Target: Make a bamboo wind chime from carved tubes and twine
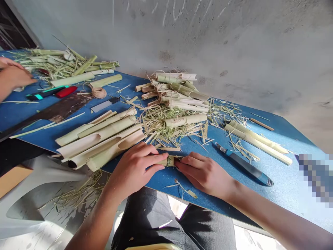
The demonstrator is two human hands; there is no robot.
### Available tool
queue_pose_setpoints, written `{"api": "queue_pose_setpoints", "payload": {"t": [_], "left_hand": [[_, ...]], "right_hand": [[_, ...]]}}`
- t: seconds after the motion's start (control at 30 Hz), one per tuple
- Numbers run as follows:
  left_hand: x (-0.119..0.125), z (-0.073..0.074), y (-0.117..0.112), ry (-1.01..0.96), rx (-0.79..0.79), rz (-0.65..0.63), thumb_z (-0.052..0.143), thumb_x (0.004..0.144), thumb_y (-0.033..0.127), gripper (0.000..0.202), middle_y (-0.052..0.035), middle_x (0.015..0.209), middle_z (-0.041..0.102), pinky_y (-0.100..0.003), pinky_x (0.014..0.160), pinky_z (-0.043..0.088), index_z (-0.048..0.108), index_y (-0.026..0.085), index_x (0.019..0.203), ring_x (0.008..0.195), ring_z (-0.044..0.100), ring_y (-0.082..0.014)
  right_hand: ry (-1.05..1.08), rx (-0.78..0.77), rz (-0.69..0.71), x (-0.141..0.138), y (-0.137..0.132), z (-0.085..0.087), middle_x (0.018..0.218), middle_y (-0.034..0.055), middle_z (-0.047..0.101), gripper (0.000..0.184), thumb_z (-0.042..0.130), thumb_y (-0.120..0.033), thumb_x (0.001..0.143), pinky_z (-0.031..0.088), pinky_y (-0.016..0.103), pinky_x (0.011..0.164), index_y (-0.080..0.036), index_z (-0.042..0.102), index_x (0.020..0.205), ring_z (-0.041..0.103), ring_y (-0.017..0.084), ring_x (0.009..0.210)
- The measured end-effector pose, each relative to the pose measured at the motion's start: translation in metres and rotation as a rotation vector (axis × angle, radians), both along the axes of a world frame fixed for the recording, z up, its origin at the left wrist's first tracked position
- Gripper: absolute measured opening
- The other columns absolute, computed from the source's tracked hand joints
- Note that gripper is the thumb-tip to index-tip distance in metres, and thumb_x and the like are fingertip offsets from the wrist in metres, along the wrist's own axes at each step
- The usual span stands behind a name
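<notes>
Small bundle of pale green stalk [169,160], gripped near the front edge of the blue tabletop [281,201]. Left hand [132,170] and right hand [204,173] low, wrists turned inward, each grip almost closed on the bundle. Already piled farther back: many cut, tied stalk pieces [179,88]. Lying to the left, apparently still unfinished: wide split sheaths [101,139].

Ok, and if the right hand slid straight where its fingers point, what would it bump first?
The right hand would meet the small bound stem piece first; it seems to be touching it, though depth is unclear. The left hand lies just beyond.
</notes>
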State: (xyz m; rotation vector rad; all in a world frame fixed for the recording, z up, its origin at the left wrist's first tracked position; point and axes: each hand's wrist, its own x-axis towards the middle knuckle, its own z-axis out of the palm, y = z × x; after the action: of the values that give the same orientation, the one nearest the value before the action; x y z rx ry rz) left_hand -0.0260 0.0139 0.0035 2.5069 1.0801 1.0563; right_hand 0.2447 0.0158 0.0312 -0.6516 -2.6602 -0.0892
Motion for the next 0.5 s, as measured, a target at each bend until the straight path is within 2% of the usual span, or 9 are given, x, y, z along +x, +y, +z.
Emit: {"api": "queue_pose_setpoints", "payload": {"t": [0.2, 0.4, 0.5], "left_hand": [[0.001, 0.0, 0.0, -0.006, 0.005, -0.002, 0.074, 0.096, 0.019, 0.026, -0.0042, 0.099, 0.072, -0.035, 0.086, 0.052, 0.078, 0.022, 0.122, 0.092, 0.064, -0.0198], [0.002, 0.001, -0.001, 0.001, -0.037, 0.02, 0.076, 0.094, 0.018, 0.029, -0.003, 0.098, 0.072, -0.035, 0.085, 0.051, 0.079, 0.026, 0.122, 0.091, 0.065, -0.0195], [0.003, 0.001, -0.001, 0.018, -0.067, 0.029, 0.077, 0.094, 0.019, 0.032, -0.0023, 0.097, 0.071, -0.035, 0.084, 0.051, 0.078, 0.028, 0.124, 0.091, 0.064, -0.0193]], "right_hand": [[-0.163, -0.13, -0.019, 0.002, 0.002, 0.011, 0.107, 0.0094, 0.071, 0.029, 0.043, -0.016, 0.109, 0.049, 0.031, 0.071, -0.014, 0.069, 0.122, 0.061, 0.018, 0.084], [-0.161, -0.254, 0.039, 0.007, 0.008, 0.015, 0.103, 0.0069, 0.071, 0.031, 0.041, -0.02, 0.112, 0.046, 0.03, 0.073, -0.017, 0.069, 0.124, 0.062, 0.017, 0.087], [-0.189, -0.258, 0.05, 0.008, 0.01, 0.019, 0.104, 0.0072, 0.072, 0.031, 0.042, -0.019, 0.111, 0.047, 0.031, 0.074, -0.017, 0.07, 0.123, 0.065, 0.018, 0.092]]}}
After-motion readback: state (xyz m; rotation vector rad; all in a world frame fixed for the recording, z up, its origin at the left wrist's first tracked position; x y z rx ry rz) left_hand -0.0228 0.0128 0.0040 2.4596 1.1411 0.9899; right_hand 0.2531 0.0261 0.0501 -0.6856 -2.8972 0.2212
